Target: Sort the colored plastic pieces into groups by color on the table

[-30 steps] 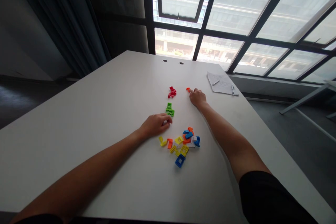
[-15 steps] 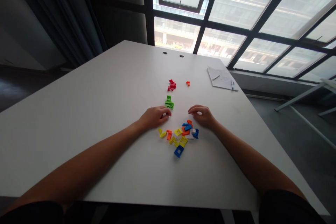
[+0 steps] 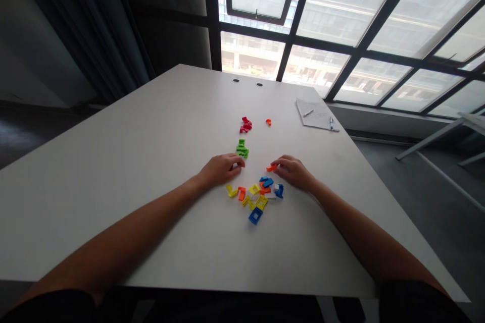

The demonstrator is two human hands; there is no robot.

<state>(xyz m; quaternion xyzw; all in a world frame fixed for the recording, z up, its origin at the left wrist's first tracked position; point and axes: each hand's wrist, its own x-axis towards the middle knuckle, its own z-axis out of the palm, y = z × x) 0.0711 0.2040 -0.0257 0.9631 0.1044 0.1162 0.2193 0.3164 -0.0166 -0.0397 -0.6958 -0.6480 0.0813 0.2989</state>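
Observation:
A mixed heap of small plastic pieces [image 3: 259,194] in yellow, orange, blue and white lies on the white table [image 3: 151,161]. My right hand [image 3: 293,170] pinches an orange piece [image 3: 271,167] just above the heap's far edge. My left hand [image 3: 222,169] rests curled on the table left of the heap, fingertips on a small white piece. Beyond it sit a green group [image 3: 241,149], a red group [image 3: 245,124] and a single orange piece [image 3: 268,122].
A sheet of paper [image 3: 313,112] with a pen [image 3: 331,123] lies at the far right of the table. Two cable holes [image 3: 247,82] mark the far edge. Large windows stand behind, and dark curtains hang to the left.
My right hand left an orange piece by the red group, drew back to the heap and picked up another orange piece. My left hand stayed in place.

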